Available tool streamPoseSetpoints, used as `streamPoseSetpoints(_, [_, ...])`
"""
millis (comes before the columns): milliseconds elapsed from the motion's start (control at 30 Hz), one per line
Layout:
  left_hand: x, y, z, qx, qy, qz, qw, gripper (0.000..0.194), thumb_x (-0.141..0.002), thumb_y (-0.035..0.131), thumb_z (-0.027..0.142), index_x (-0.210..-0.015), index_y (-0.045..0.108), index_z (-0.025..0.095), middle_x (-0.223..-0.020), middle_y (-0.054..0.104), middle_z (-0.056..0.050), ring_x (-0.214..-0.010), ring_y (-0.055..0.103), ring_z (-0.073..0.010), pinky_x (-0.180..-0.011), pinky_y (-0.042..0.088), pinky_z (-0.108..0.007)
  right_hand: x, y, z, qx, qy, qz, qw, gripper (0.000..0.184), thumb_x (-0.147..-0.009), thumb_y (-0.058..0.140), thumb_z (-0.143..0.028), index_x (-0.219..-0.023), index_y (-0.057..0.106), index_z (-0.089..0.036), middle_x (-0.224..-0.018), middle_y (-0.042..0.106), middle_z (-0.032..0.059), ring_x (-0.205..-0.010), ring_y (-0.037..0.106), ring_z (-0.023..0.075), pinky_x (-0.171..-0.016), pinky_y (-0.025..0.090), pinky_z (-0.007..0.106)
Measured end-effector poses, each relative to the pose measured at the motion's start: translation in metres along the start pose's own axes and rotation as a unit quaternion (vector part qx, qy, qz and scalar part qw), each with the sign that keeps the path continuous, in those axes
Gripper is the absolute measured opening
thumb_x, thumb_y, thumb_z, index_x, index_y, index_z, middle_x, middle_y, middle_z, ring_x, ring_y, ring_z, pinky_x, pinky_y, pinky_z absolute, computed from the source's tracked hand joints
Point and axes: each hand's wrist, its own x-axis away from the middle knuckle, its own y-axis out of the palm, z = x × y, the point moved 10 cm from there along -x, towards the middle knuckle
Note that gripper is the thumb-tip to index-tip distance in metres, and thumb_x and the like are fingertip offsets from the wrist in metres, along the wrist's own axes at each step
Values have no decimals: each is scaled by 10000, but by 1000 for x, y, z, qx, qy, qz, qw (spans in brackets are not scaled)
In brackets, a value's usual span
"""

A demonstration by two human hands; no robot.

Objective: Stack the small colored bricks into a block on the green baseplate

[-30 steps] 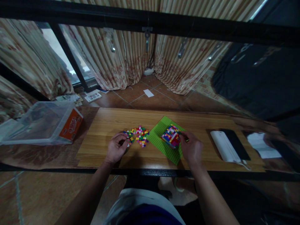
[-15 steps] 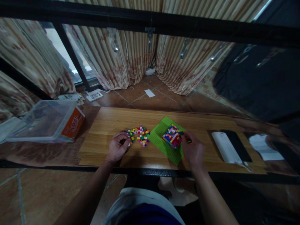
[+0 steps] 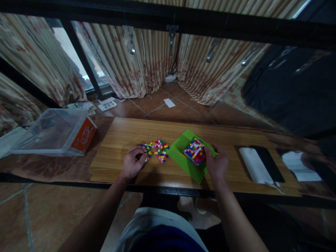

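A green studded baseplate (image 3: 181, 155) lies turned at an angle on the wooden board. On it stands a block of small multicoloured toy bricks (image 3: 194, 152). My right hand (image 3: 217, 162) is at the plate's right corner, thumb on the near side and fingers beyond, closed around the green corner. My left hand (image 3: 133, 162) rests by the left end of a loose pile of toy bricks (image 3: 160, 151). Its thumb and forefinger are curled together; whatever is between them is too small to make out.
A clear plastic box (image 3: 55, 134) with an orange label stands at the left. To the right lie a white pouch-like object (image 3: 254, 166) with a cord, a dark flat object (image 3: 269, 162) and a crumpled white paper (image 3: 299, 166). A dark bar (image 3: 157, 17) crosses above.
My right hand has shifted from the side of the brick block to the baseplate's right corner. My left hand stays beside the loose bricks. The view has tilted slightly.
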Motion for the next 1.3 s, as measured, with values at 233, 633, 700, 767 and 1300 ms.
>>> streamPoseSetpoints(233, [1, 1, -2, 14, -12, 0, 1000, 167, -810, 664, 289, -672, 650, 197, -890, 678, -48, -867, 654, -182, -846, 526, -316, 2, 17, 15, -101, 86, -41, 990, 501, -806, 573, -535, -1006, 730, -104, -949, 731, 162, -829, 656, 246, -753, 497, 377])
streamPoseSetpoints(633, [0, 0, -1, 13, 3, 4, 1000, 162, -799, 660, 283, -661, 645, 201, -864, 677, -44, -850, 652, -184, -832, 524, -317, 4, 25, 16, -170, 112, -54, 977, 420, -771, 608, -484, -926, 737, -115, -874, 742, 123, -772, 654, 214, -727, 502, 353])
streamPoseSetpoints(700, [0, 0, -2, 13, 4, 7, 1000, 165, -798, 661, 282, -656, 646, 200, -870, 679, -47, -854, 653, -185, -829, 523, -316, 3, 22, 20, -179, 116, -58, 975, 445, -769, 610, -508, -939, 732, -115, -877, 740, 119, -774, 652, 212, -728, 502, 354])
streamPoseSetpoints(767, [0, 0, -3, 11, 2, 7, 1000, 165, -796, 663, 284, -656, 648, 199, -881, 681, -52, -865, 655, -189, -839, 521, -322, 2, 9, 22, -183, 113, -26, 976, 452, -786, 597, -517, -954, 725, -117, -884, 736, 115, -791, 652, 210, -732, 503, 350])
streamPoseSetpoints(1300, [2, 1, 0, 19, -1, 6, 1000, 139, -798, 656, 238, -666, 637, 197, -881, 683, -58, -864, 659, -188, -840, 530, -337, 104, 58, -104, -144, -136, -226, 954, 221, -930, 504, -272, -945, 713, -200, -936, 712, 71, -879, 660, 186, -800, 524, 330])
